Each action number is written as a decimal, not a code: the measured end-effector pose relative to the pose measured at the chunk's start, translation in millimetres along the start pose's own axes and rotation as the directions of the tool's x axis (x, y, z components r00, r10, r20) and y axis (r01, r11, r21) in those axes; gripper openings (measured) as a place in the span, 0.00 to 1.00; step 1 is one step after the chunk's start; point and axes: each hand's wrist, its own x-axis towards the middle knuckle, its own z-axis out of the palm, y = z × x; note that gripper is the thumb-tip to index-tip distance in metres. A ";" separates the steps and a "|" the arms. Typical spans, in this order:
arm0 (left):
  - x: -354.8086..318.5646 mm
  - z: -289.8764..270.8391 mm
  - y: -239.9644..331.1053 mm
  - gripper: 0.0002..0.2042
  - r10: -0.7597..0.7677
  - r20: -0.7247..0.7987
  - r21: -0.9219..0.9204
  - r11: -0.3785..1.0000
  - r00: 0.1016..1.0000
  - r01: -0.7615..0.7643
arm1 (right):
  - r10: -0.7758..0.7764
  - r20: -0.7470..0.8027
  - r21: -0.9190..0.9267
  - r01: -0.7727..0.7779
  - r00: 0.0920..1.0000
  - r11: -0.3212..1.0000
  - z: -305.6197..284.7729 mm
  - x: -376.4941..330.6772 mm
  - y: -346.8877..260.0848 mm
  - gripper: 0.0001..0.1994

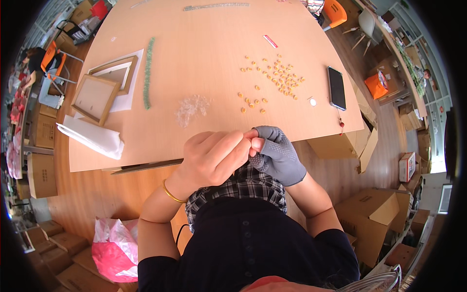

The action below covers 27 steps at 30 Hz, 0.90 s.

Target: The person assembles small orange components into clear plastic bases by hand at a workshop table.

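Observation:
My left hand (214, 155), bare and with a gold bangle at the wrist, meets my right hand (279, 153) just off the table's front edge. A grey fingerless glove with dots covers my right hand. Both hands are closed, fingertips pinched together. Whatever small thing lies between them is hidden by the fingers. Ahead of my left hand is a heap of small clear plastic pieces (191, 111). Beyond my right hand, many small orange-yellow oval pieces (282, 80) are scattered over the table (194, 53).
Wooden picture frames (96, 99) and a folded white sheet (92, 137) lie at left, beside a green beaded strip (149, 73). A phone (336, 87) sits at right, near a white disc (312, 102). Cardboard boxes (374, 209) and a pink-white bag (116, 250) stand on the floor.

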 end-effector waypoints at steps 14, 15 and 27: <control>-70.1 14.4 -32.9 0.08 -0.689 0.174 -0.075 0.703 0.703 0.708 | -0.190 0.004 -0.435 0.173 0.982 0.883 -16.5 59.0 -7.4 0.10; -80.4 18.7 -36.4 0.08 -0.693 0.166 -0.065 0.703 0.702 0.709 | -0.263 0.034 -0.689 0.213 0.964 0.692 -16.4 73.1 -11.8 0.09; -102.5 27.2 -39.9 0.05 -0.718 0.125 0.087 0.696 0.685 0.713 | -0.109 0.014 -0.978 0.037 0.994 0.204 6.5 263.7 -15.3 0.06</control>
